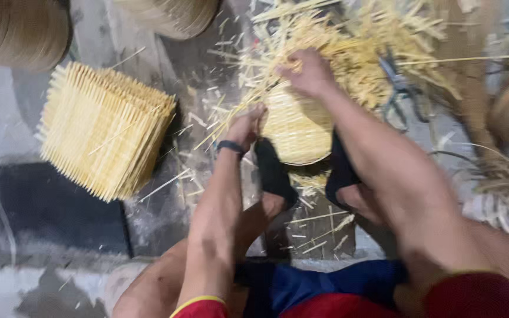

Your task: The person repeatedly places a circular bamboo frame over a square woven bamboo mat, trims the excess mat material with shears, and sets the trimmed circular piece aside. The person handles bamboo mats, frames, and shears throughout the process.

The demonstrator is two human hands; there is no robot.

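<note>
A round woven bamboo basket piece [297, 126] rests between my feet, with loose strips sticking up from its far rim. My left hand [246, 126] grips the strips at its left edge; a dark band sits on that wrist. My right hand [307, 73] presses on the top rim, fingers closed around strips. The view is blurred, so the exact grip is unclear. My feet, in black footwear [273, 171], clamp the piece from below.
A stack of flat woven bamboo mats [104, 126] lies at the left on a dark mat [48, 206]. A heap of loose bamboo strips [360, 47] spreads behind the basket. Dark scissors [397, 88] lie at the right. Woven rolls [19, 32] stand at the top left.
</note>
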